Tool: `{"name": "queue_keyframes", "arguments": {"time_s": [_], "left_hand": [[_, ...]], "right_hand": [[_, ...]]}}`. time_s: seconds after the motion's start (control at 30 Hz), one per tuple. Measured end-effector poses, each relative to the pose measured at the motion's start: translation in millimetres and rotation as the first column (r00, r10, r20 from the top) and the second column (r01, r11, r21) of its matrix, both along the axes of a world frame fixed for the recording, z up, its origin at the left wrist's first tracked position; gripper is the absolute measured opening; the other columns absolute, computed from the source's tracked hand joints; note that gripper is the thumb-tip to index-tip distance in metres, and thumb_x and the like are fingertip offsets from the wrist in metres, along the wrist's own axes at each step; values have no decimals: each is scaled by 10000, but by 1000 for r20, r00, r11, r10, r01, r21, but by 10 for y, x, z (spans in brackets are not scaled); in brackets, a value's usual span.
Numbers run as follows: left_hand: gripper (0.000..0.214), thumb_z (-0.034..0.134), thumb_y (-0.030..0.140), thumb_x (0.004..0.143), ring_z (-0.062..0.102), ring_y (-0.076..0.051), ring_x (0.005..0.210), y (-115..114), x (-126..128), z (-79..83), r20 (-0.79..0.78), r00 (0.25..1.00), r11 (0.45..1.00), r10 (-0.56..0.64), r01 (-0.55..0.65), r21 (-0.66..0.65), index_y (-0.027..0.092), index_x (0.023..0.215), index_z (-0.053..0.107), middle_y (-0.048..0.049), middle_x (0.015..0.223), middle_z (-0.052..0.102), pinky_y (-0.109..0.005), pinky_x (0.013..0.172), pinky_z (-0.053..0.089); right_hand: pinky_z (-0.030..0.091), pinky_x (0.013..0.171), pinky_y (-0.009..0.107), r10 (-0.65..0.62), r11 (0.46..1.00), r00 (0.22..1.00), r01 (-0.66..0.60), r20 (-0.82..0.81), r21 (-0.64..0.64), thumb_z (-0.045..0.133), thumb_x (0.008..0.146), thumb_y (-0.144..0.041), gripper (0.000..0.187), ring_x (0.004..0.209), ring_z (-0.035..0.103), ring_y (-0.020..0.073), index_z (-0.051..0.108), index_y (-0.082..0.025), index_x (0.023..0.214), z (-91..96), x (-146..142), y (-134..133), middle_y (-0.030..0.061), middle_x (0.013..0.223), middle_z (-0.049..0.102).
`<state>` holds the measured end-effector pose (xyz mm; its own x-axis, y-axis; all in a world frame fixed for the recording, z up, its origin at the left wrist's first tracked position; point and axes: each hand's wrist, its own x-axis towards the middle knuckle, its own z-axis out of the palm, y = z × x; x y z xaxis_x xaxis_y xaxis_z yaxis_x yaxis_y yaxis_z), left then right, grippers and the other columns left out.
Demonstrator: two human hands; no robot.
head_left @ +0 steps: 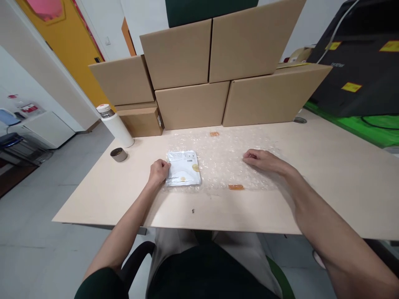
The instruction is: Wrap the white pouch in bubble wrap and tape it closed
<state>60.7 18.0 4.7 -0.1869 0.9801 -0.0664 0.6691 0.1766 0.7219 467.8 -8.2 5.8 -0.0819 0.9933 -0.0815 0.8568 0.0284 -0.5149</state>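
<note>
The left hand [159, 170] curls, grip unclear, against the white packet [182, 169] lying on the left of the bubble wrap [222, 160]; the right hand [261, 160] is loosely closed. Gentle, even pressure should avoid creases.

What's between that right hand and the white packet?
In the head view, a stretch of bubble wrap lies between the right hand and the white packet.

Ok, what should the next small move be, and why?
Probably tip the white packet rightward with the left hand: that hand is at the packet's left edge, and bubble wrap lies spread out to the right, with the right hand over it.
</note>
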Motion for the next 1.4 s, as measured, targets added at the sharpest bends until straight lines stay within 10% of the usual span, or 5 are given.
{"name": "queue_keyframes", "arguments": {"time_s": [0.3,0.47,0.97,1.13,1.4], "left_hand": [[264,600,458,789,602,-292,995,-160,-153,83,-199,980,999,-11,21,48,200,842,597,-139,1004,672,-356,818,402],[363,649,545,713,586,-222,666,-198,-284,100,-70,993,994,-91,86,-73,216,601,545,-49,604,610,-289,594,371],[551,660,665,696,651,-180,830,-429,252,451,653,737,985,-172,118,126,200,972,552,-46,907,680,-278,683,500],[620,321,677,911,578,-264,1182,-543,792,469,389,798,886,-461,391,249,175,1066,650,-134,1258,648,-383,951,445],[503,285,516,983,519,-265,1213,-555,1268,159,-200,696,672,-690,718,179,262,1004,718,-49,1202,681,-424,1054,309]], "right_hand": [[304,1091,497,427,855,897,-441,111,272,341,1004,-432,464,1341,410,308,551,-190,1339,153,-1532,-249,135,1436,502],[324,1061,523,508,812,841,-540,185,222,382,992,-499,526,1294,452,349,528,-148,1356,-19,-2041,-247,198,1412,500],[393,1037,449,468,872,827,-374,-312,316,520,938,-469,556,1270,489,287,405,-144,1374,-7,-1853,-369,188,1392,501],[484,878,377,338,941,692,-249,-638,228,508,924,-503,428,1062,605,250,556,-173,1193,-23,-1637,-512,106,1169,642],[443,821,376,294,945,879,-207,-375,254,545,888,-350,207,841,562,213,622,-176,807,27,-1093,-929,48,814,621]]}}
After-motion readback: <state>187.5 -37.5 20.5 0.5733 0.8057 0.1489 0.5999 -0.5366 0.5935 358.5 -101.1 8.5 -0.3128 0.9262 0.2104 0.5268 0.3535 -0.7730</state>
